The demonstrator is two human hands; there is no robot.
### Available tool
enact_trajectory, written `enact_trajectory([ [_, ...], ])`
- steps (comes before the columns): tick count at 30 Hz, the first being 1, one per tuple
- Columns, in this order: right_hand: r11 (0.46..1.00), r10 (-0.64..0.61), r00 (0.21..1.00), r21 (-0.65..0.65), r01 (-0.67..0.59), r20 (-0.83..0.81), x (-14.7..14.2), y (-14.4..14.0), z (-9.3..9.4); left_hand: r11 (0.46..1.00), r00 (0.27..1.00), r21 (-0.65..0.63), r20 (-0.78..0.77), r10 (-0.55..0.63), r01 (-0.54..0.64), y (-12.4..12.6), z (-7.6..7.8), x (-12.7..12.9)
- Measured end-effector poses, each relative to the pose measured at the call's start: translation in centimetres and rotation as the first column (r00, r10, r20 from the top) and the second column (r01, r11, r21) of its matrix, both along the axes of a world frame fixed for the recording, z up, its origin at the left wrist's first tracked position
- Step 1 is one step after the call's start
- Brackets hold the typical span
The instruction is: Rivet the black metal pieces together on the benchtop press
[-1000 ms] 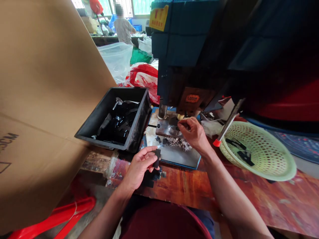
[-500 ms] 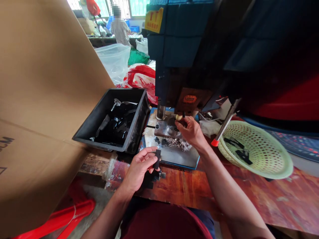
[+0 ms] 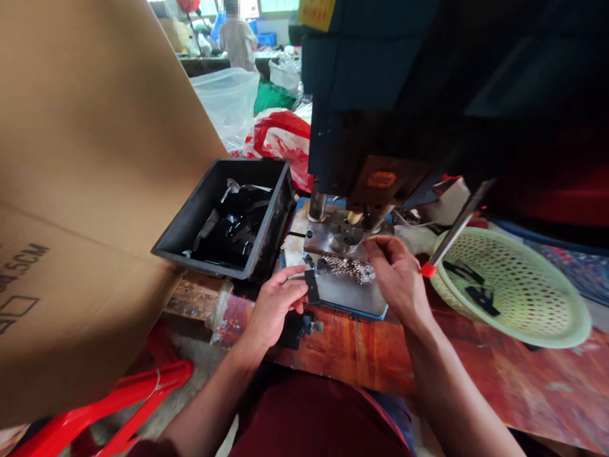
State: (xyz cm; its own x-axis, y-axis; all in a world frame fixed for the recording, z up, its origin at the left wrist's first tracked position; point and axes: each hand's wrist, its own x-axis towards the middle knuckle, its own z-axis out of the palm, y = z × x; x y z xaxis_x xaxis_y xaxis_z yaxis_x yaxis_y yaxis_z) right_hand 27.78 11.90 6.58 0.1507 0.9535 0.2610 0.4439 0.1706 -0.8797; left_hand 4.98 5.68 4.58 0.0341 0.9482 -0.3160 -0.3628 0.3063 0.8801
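Observation:
My left hand (image 3: 276,308) pinches a small flat black piece (image 3: 312,287) at the front edge of a steel plate (image 3: 349,297). My right hand (image 3: 397,276) hovers just in front of the press die block (image 3: 340,236), fingers curled; I cannot tell whether they hold anything. A heap of shiny metal chips (image 3: 349,268) lies on the plate between the die and my hands. The dark blue press (image 3: 361,95) towers over the die. More black pieces (image 3: 297,327) lie on the table edge under my left hand.
A black bin (image 3: 273,197) with black parts stands left of the press. A pale green perforated basket (image 3: 523,330) holding two black pieces sits right, beside a red-tipped lever (image 3: 454,231). A big cardboard sheet (image 3: 85,158) walls the left. Another person (image 3: 238,38) stands far back.
My right hand has drawn back from the die toward me. My left hand has stayed at the plate's front edge with the black piece. The view has tilted slightly.

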Motion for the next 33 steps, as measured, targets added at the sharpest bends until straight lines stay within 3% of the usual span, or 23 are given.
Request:
enact_trajectory([
  [2,0.986,0.152,0.988,-0.067,-0.151,0.008,-1.0,-3.0,-0.2,0.999,0.999,-0.02,0.02,0.026,-0.026,0.3,0.2,0.6],
  [5,0.922,0.33,0.941,-0.184,-0.339,-0.082,-2.8,-6.1,-1.2,0.997,0.998,-0.049,0.033,0.06,-0.059,0.4,0.4,1.5],
  [9,0.934,0.291,0.949,-0.182,-0.309,-0.118,-4.0,-6.7,-2.2,0.998,0.997,-0.033,0.046,0.062,-0.061,0.4,0.9,2.2],
  [12,0.961,0.273,0.95,0.014,-0.278,0.149,-3.0,-5.8,-2.1,1.0,0.999,-0.012,0.052,0.014,-0.014,0.5,1.3,1.9],
  [15,0.897,0.228,0.864,0.249,-0.366,0.449,-1.2,-5.1,-2.0,0.998,0.998,-0.031,0.034,-0.054,0.055,0.7,1.7,1.1],
  [17,0.85,0.226,0.811,0.297,-0.435,0.539,-0.3,-4.8,-2.1,0.997,0.997,-0.037,0.026,-0.072,0.073,0.9,1.8,0.6],
  [19,0.841,0.226,0.81,0.311,-0.443,0.541,0.1,-4.6,-2.3,0.998,0.998,-0.028,0.021,-0.06,0.061,1.1,1.8,0.4],
  [25,0.916,0.174,0.908,0.275,-0.291,0.381,0.2,-4.5,-2.0,0.999,0.999,-0.018,-0.044,-0.031,0.03,1.4,1.7,0.7],
  [33,0.868,0.282,0.862,0.272,-0.416,0.422,0.4,-3.5,-1.6,0.995,0.986,-0.018,-0.135,-0.097,0.095,2.0,2.2,1.2],
])
